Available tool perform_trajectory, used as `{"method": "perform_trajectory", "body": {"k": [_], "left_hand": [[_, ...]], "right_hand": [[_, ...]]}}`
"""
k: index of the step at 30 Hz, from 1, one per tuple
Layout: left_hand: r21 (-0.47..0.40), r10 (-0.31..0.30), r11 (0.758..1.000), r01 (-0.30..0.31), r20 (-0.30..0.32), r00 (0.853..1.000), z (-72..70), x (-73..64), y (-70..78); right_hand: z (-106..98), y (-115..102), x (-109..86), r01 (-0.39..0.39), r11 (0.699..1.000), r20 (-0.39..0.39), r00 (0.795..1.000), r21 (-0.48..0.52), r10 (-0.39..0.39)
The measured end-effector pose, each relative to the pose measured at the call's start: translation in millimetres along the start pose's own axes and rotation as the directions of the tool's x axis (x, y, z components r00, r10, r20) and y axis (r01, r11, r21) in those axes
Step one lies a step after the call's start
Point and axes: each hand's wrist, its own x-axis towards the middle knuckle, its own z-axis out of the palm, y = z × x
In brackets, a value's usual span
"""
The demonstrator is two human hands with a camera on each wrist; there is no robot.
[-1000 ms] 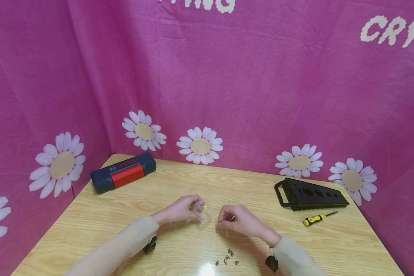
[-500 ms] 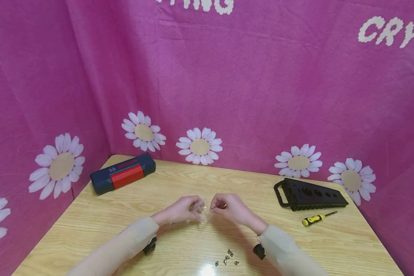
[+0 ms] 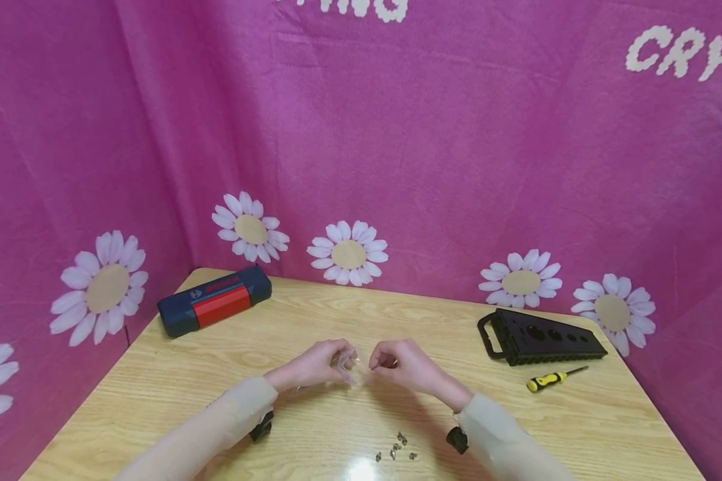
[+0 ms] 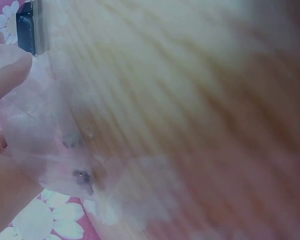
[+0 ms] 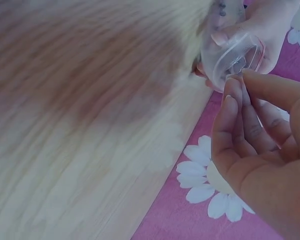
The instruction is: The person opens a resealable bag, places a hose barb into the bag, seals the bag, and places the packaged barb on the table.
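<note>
My left hand (image 3: pixel 317 364) grips a clear plastic bag (image 3: pixel 344 364), its open mouth facing right. Through the bag's film, in the left wrist view, a few small dark screws (image 4: pixel 82 176) show blurred. My right hand (image 3: pixel 410 366) is at the bag's mouth, thumb and fingertips drawn together; in the right wrist view the fingertips (image 5: pixel 232 86) overlap the rim of the bag (image 5: pixel 221 62). Whether a screw lies between them I cannot make out. Several small metal screws (image 3: pixel 396 449) lie loose on the table, nearer the front edge.
On the wooden table (image 3: pixel 313 307), a dark blue and red Bosch case (image 3: pixel 216 300) lies at the back left. To the right are a black holder with round holes and a handle (image 3: pixel 544 337) and a yellow-black screwdriver (image 3: pixel 547 381). A pink flowered cloth (image 3: pixel 361 167) hangs behind.
My right hand has come left and up to the bag's mouth, with a tiny thing seen at its fingertips earlier, then edged slightly back right. The left hand and bag stay nearly still.
</note>
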Motion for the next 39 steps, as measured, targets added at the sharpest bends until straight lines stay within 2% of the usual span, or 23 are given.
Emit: {"method": "perform_trajectory", "body": {"k": [10, 14, 20, 23, 29, 36, 39], "left_hand": [[-0.021, -0.012, 1.0, 0.012, 0.002, 1.0, 1.2, 0.2, 1.8], [-0.036, -0.019, 0.999, 0.019, 0.012, 1.0, 1.3, 0.2, 2.3], [-0.056, -0.022, 0.998, 0.023, 0.013, 1.0, 1.6, 1.0, 0.8], [-0.052, -0.015, 0.999, 0.016, 0.011, 1.0, 1.6, 1.4, -0.9], [-0.05, -0.011, 0.999, 0.011, 0.008, 1.0, 1.4, 1.6, -3.5], [-0.047, -0.002, 0.999, 0.003, 0.01, 1.0, 1.2, 1.0, -2.7], [-0.045, -0.004, 0.999, 0.005, 0.009, 1.0, 1.3, 0.6, -1.5]], "right_hand": [[-4.0, 0.3, -42.9, -0.042, 0.999, 0.102, 0.994, 0.026, 0.039], [-3.0, -0.7, -59.3, -0.035, 0.999, 0.129, 0.991, 0.039, 0.029], [2.3, 1.6, -77.2, 0.017, 0.998, 0.152, 0.988, 0.068, -0.027], [5.9, 2.4, -82.1, 0.018, 0.996, 0.153, 0.988, 0.084, -0.031], [12.6, 2.0, -84.5, 0.067, 0.997, 0.113, 0.991, 0.038, -0.071], [13.8, -1.0, -83.8, 0.05, 0.999, 0.121, 0.991, 0.018, -0.052], [13.6, -0.7, -83.4, 0.072, 0.997, 0.118, 0.99, -0.002, -0.071]]}}
